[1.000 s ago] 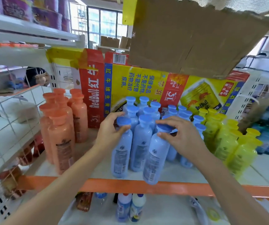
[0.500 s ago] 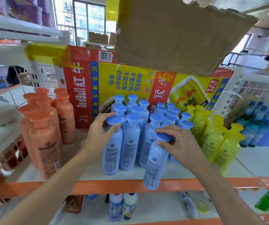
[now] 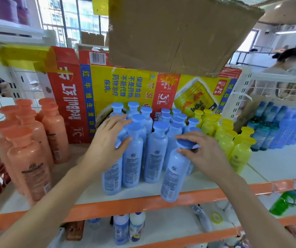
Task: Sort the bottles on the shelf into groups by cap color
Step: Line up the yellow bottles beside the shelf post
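The left hand (image 3: 106,147) has slid up over the cap it was holding from the side. Its grip is now spread, fingers laid flat across the tops of the front-left blue bottles.

Right at the orange shelf rail (image 3: 134,203), the right hand (image 3: 204,154) pinches the cap of a tilted blue bottle (image 3: 175,174), whose base hangs over that rail. To finish this step well, I would stand it upright first, then push it back off the rail into the gap beside its neighbours. The left hand should brace the row so nothing topples.

Just behind the rail the blue-capped bottles (image 3: 154,154) stand packed together, pale blue bodies with darker flat caps and small printed labels. They look light and smooth, so easy to knock. Behind the rail's left end stand the orange-capped bottles (image 3: 29,158), and behind its right end the yellow-capped bottles (image 3: 233,147), each a separate cluster. Farthest from the rail, a Red Bull carton (image 3: 129,86) backs the shelf.
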A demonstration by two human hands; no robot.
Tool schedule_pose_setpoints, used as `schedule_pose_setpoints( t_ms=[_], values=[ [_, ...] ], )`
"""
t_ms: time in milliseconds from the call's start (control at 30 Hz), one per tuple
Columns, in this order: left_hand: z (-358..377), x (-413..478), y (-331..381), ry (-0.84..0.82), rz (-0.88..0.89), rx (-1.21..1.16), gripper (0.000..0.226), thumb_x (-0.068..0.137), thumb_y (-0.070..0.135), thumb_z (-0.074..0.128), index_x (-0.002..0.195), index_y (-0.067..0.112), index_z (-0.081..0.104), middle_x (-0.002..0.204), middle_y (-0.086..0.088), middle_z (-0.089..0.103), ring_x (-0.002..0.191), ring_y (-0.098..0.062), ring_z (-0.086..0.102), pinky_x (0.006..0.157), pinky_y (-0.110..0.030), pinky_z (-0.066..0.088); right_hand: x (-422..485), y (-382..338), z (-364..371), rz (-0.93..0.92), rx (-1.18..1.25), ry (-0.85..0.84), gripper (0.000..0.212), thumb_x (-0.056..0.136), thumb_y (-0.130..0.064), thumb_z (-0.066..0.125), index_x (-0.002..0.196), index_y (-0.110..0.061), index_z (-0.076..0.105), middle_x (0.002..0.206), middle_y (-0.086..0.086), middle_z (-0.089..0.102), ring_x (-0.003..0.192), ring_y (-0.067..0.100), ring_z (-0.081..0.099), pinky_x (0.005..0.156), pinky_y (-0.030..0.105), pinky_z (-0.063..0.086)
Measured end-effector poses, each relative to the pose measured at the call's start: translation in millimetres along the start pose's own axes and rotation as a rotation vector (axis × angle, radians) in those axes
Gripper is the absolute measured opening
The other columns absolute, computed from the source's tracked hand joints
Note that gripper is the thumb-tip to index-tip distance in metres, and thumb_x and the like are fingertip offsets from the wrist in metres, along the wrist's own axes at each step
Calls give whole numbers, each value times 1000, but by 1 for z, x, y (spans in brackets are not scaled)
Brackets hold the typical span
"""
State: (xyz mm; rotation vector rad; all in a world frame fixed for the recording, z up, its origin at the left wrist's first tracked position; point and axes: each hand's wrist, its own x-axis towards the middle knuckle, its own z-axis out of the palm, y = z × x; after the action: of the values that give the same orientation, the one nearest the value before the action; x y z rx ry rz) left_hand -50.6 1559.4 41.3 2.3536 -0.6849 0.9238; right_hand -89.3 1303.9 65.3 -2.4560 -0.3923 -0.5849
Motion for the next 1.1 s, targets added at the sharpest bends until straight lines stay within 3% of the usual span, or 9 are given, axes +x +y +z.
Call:
schedule_pose_setpoints(
  t_ms=[100, 267, 433, 567, 700, 833, 1000, 1100],
  values=[
    [10, 8, 9, -62, 44, 12, 53, 83, 44, 38, 125, 14, 53, 132, -3, 51, 124, -13, 35, 105, -25, 25, 5, 14, -8, 4, -23, 31, 31, 76, -18, 73, 107, -22, 69, 102, -5, 60, 85, 10, 53, 71, 9, 39],
    [38, 21, 18, -95, 129, 137, 45, 83, 40, 39, 124, 22, 44, 126, -6, 56, 122, -21, 41, 104, -39, 35, 15, 35, -19, 16, -24, 39, 32, 76, -13, 73, 107, -21, 68, 102, -6, 58, 90, 7, 52, 73, -2, 35],
    [58, 33, 30, -122, 133, 215, 48, 82, 40, 38, 125, 20, 45, 126, -6, 56, 117, -18, 39, 98, -30, 24, 29, 61, -17, 4, -85, 2, 34, 77, -18, 73, 110, -23, 67, 109, -3, 60, 95, 13, 55, 75, 12, 34],
    [73, 40, 38, -123, 122, 237, 47, 81, 39, 38, 122, 18, 49, 123, -7, 58, 115, -16, 38, 96, -29, 24, 37, 80, -10, -14, -68, -31, 35, 77, -18, 72, 112, -19, 66, 109, 1, 59, 93, 18, 58, 75, 14, 35],
    [84, 43, 42, -140, 99, 314, 49, 81, 39, 38, 121, 17, 53, 121, -4, 60, 112, -13, 37, 96, -27, 22, 43, 93, -1, -41, -40, -91, 35, 79, -20, 70, 114, -22, 64, 109, -1, 58, 80, 12, 53, 76, 18, 39],
    [91, 40, 44, -141, 60, 302, 48, 83, 39, 38, 126, 18, 47, 126, -4, 56, 118, -14, 36, 99, -26, 22, 46, 102, 9, -84, 5, -152, 35, 82, -22, 67, 116, -21, 63, 110, 2, 58, 97, 20, 58, 83, 38, 50],
    [95, 35, 49, -122, 10, 344, 49, 84, 39, 38, 128, 19, 43, 130, -3, 53, 123, -15, 35, 102, -27, 21, 48, 112, 15, -162, -21, -146, 35, 85, -23, 61, 120, -21, 61, 114, 2, 54, 103, 18, 57, 83, 34, 50],
    [99, 31, 55, -104, -34, 354, 52, 84, 41, 36, 130, 18, 43, 133, -3, 51, 126, -15, 33, 103, -30, 26, 43, 118, 20, -217, -35, -100, 37, 84, -31, 54, 119, -21, 62, 112, 2, 56, 102, 20, 57, 72, 33, 54]
  ],
)
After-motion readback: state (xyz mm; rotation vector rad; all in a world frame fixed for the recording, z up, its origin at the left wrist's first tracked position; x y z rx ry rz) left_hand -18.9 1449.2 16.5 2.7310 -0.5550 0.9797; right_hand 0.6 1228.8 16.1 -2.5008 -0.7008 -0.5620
